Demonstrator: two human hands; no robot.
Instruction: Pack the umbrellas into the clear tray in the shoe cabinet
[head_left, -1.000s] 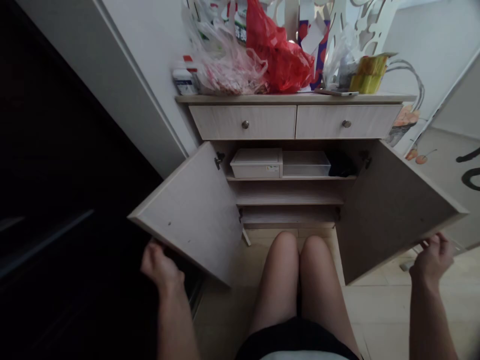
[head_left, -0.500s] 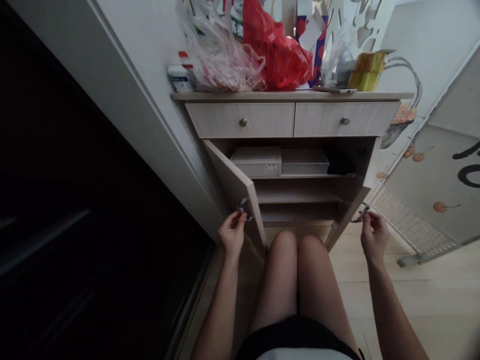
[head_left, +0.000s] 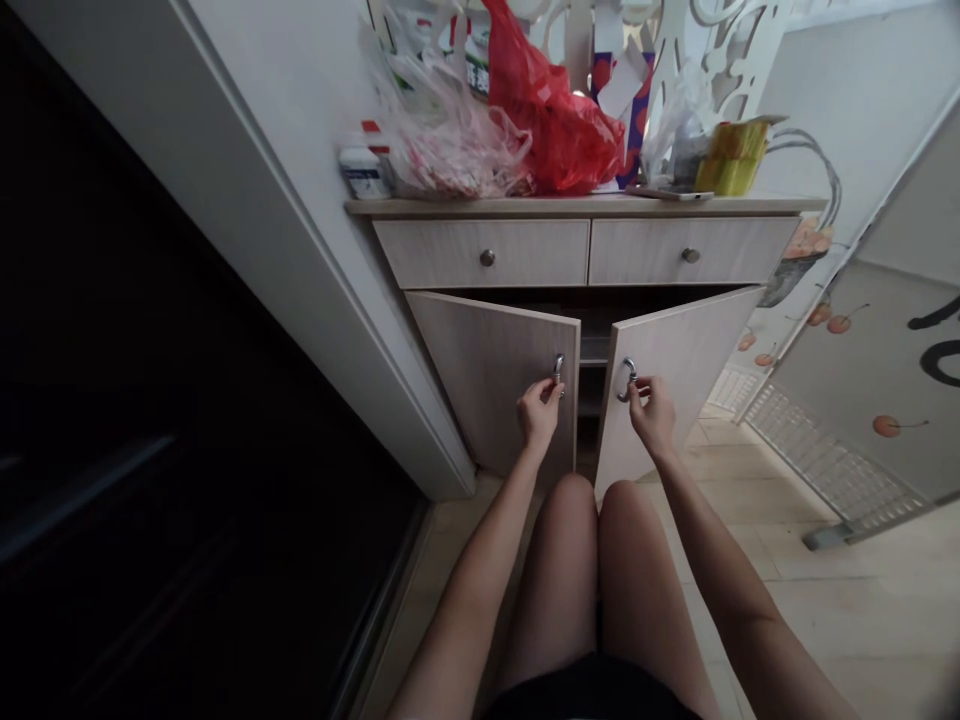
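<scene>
A pale wood-grain cabinet stands in front of me, with its left door point(head_left: 495, 370) and right door point(head_left: 686, 365) both ajar. My left hand point(head_left: 540, 412) pinches the metal door handle point(head_left: 559, 366) on the left door. On the other side, my right hand point(head_left: 652, 412) grips the right door's curved metal handle point(head_left: 628, 372) between thumb and fingers. Through the narrow gap between the doors, part of a shelf point(head_left: 593, 361) shows; most of the inside is hidden.
Two drawers with knobs, a left one point(head_left: 450, 250) and a right one point(head_left: 637, 252), sit above the doors. Crowding the cabinet top are a red plastic bag point(head_left: 559, 130), a clear bag point(head_left: 457, 150), a white bottle point(head_left: 363, 173) and a yellow package point(head_left: 735, 158). My knees are close to the doors.
Both doors have swung inward toward each other, from wide apart to a narrow gap. My hands moved closer together with the handles, and the shelves inside are now mostly covered.
</scene>
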